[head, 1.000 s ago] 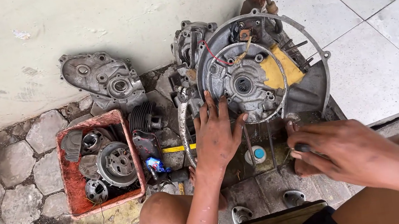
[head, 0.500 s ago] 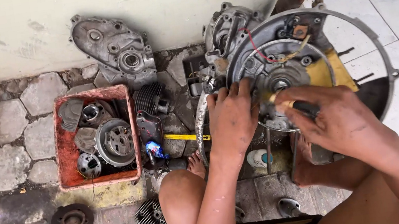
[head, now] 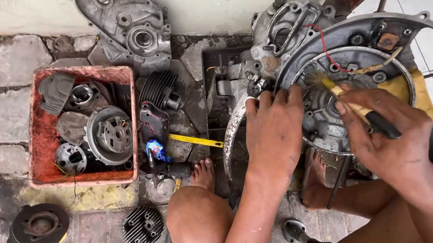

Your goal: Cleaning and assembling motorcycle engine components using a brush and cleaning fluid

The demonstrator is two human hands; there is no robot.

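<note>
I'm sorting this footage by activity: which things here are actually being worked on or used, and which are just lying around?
In use:
- left hand, flat on the engine casing
- right hand, gripping a small brush whose bristles touch the casing's round plate

Lying about:
- red tray of metal parts
- second casing half by the wall
- finned cylinder
- cylinder head
- dark disc
- yellow tool

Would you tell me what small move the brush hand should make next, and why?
Probably a short sweep of the brush across the round engine plate: the right hand holds its bristles on the grimy plate near the hub, while the left hand braces the rim.
</note>
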